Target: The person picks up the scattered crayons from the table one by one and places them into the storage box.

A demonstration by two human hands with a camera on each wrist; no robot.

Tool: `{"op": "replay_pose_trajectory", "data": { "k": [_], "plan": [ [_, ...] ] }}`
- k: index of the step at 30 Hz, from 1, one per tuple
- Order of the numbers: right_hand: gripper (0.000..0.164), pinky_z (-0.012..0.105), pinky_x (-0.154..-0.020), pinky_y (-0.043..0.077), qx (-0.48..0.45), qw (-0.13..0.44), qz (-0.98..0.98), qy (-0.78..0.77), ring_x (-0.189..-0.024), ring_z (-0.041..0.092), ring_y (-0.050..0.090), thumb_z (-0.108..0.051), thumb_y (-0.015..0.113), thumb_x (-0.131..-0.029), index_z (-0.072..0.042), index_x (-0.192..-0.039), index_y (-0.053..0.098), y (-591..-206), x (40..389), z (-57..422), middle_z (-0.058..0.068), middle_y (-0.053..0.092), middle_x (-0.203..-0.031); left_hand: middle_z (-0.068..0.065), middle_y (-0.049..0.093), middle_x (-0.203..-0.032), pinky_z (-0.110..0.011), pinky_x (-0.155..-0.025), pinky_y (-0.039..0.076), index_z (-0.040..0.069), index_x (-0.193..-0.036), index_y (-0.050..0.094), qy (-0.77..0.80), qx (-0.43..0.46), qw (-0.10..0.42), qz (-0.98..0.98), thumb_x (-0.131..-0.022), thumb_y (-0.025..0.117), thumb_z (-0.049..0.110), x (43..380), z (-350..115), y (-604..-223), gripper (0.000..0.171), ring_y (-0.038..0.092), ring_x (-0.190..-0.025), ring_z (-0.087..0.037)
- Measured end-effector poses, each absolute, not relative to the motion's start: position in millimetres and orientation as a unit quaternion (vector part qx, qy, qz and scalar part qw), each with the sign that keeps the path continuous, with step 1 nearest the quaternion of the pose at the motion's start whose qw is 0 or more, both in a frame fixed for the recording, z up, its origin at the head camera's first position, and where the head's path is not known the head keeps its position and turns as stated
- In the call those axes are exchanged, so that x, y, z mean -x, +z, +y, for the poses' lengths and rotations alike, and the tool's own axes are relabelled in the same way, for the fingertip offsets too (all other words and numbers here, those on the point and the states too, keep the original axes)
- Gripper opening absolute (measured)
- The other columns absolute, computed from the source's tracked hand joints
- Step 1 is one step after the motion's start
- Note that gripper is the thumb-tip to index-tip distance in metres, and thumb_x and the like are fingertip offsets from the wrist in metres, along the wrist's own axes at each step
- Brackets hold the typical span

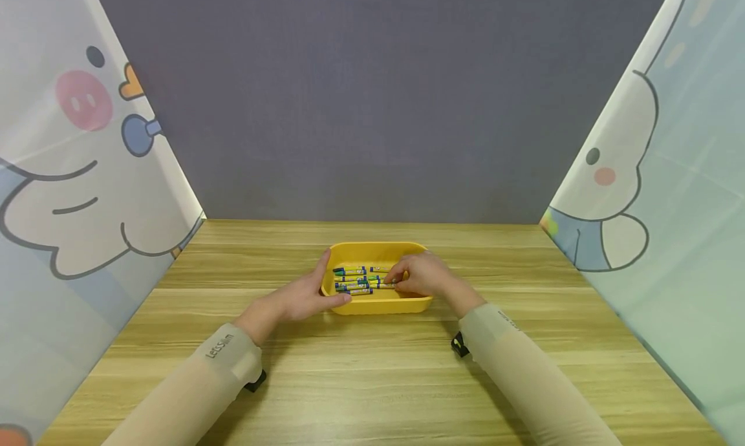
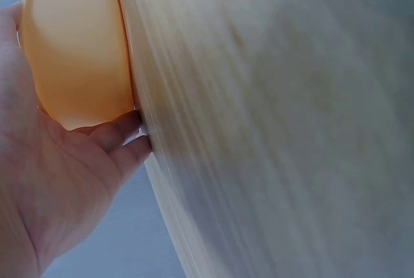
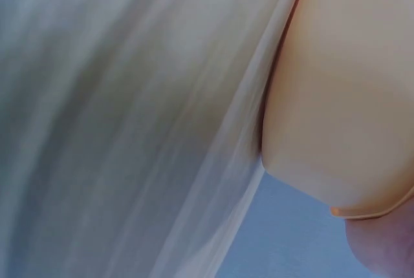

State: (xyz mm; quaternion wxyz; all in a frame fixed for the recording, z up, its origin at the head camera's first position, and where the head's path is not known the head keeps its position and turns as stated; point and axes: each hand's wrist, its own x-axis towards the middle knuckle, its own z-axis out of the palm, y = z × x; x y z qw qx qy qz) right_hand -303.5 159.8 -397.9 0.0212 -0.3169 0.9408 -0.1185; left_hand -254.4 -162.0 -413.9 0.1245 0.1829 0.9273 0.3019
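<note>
A yellow plastic bin (image 1: 378, 307) with rounded corners stands on the table, holding several crayons (image 1: 352, 272) in yellow wrappers with blue ends, some with green tips. My left hand (image 1: 297, 297) holds the bin's left end, its thumb over the front rim. In the left wrist view, the fingers of that hand (image 2: 71, 168) bend against the bin's outer wall (image 2: 81, 45). Inside the right half of the bin, my right hand (image 1: 425, 275) pinches a crayon (image 1: 387, 286) between thumb and fingertips. The right wrist view shows mostly the bin's outside (image 3: 343, 97); the fingertips are hidden there.
The wood-grain table (image 1: 372, 381) extends around the bin on every side. A dark grey panel (image 1: 372, 110) rises behind it. Cartoon-printed cloths (image 1: 105, 207) flank the table on the left and right.
</note>
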Motion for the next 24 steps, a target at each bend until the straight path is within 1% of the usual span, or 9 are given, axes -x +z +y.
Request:
{"op": "replay_pose_trajectory", "data": {
  "k": [7, 10, 12, 14, 17, 19, 21, 24],
  "plan": [
    [0.023, 0.052, -0.109, 0.053, 0.312, 0.028, 0.941, -0.127, -0.089, 0.002, 0.068, -0.023, 0.080, -0.099, -0.036, -0.117, 0.086, -396, 303, 160, -0.016, 0.078, -0.105, -0.030, 0.021, -0.179, -0.061, -0.132, 0.032, 0.017, -0.174, -0.022, 0.301, -0.183, 0.122, 0.928, -0.097, 0.062, 0.081, 256, -163, -416, 0.131, 0.036, -0.162, -0.048],
    [0.023, 0.052, -0.107, 0.052, 0.309, 0.031, 0.940, -0.139, -0.086, 0.002, 0.066, -0.023, 0.080, -0.099, -0.036, -0.117, 0.086, -395, 302, 160, -0.016, 0.078, -0.104, -0.029, 0.020, -0.179, -0.061, -0.133, 0.031, 0.017, -0.175, -0.021, 0.300, -0.181, 0.123, 0.928, -0.096, 0.062, 0.082, 256, -163, -415, 0.131, 0.036, -0.162, -0.047],
    [0.023, 0.047, -0.100, 0.054, 0.308, 0.028, 0.938, -0.154, -0.080, 0.002, 0.064, -0.022, 0.079, -0.099, -0.033, -0.118, 0.086, -395, 303, 160, -0.015, 0.078, -0.105, -0.028, 0.020, -0.180, -0.060, -0.133, 0.031, 0.018, -0.175, -0.021, 0.302, -0.180, 0.124, 0.928, -0.096, 0.062, 0.083, 256, -163, -415, 0.132, 0.036, -0.162, -0.047],
    [0.022, 0.041, -0.090, 0.055, 0.305, 0.020, 0.934, -0.187, -0.077, 0.004, 0.062, -0.021, 0.077, -0.100, -0.029, -0.119, 0.086, -397, 304, 161, -0.012, 0.077, -0.104, -0.028, 0.020, -0.180, -0.060, -0.133, 0.032, 0.018, -0.175, -0.021, 0.305, -0.179, 0.125, 0.927, -0.095, 0.062, 0.083, 256, -163, -415, 0.132, 0.037, -0.161, -0.047],
    [0.023, 0.034, -0.079, 0.051, 0.299, -0.014, 0.918, -0.259, -0.080, 0.009, 0.058, -0.019, 0.074, -0.102, -0.018, -0.122, 0.085, -398, 305, 166, -0.005, 0.077, -0.104, -0.027, 0.020, -0.180, -0.060, -0.132, 0.033, 0.021, -0.175, -0.022, 0.305, -0.177, 0.129, 0.927, -0.095, 0.063, 0.083, 256, -162, -415, 0.132, 0.040, -0.160, -0.047],
    [0.024, 0.033, -0.078, 0.049, 0.291, -0.047, 0.905, -0.306, -0.085, 0.013, 0.057, -0.018, 0.072, -0.104, -0.012, -0.124, 0.084, -396, 303, 171, -0.001, 0.076, -0.104, -0.027, 0.021, -0.180, -0.061, -0.131, 0.035, 0.022, -0.174, -0.022, 0.302, -0.179, 0.129, 0.927, -0.095, 0.062, 0.083, 255, -162, -414, 0.131, 0.042, -0.159, -0.047],
    [0.024, 0.033, -0.080, 0.047, 0.282, -0.087, 0.894, -0.336, -0.089, 0.017, 0.056, -0.016, 0.070, -0.106, -0.009, -0.126, 0.083, -392, 301, 179, 0.003, 0.075, -0.105, -0.027, 0.022, -0.179, -0.061, -0.130, 0.036, 0.024, -0.174, -0.024, 0.301, -0.180, 0.130, 0.928, -0.095, 0.062, 0.084, 255, -162, -414, 0.131, 0.044, -0.158, -0.047],
    [0.027, 0.037, -0.081, 0.050, 0.260, -0.128, 0.893, -0.344, -0.092, 0.022, 0.060, -0.017, 0.067, -0.109, -0.007, -0.130, 0.080, -380, 293, 196, 0.009, 0.075, -0.111, -0.029, 0.021, -0.179, -0.061, -0.131, 0.034, 0.023, -0.172, -0.029, 0.315, -0.186, 0.125, 0.922, -0.098, 0.060, 0.082, 255, -164, -412, 0.130, 0.041, -0.159, -0.046]
  ]
}}
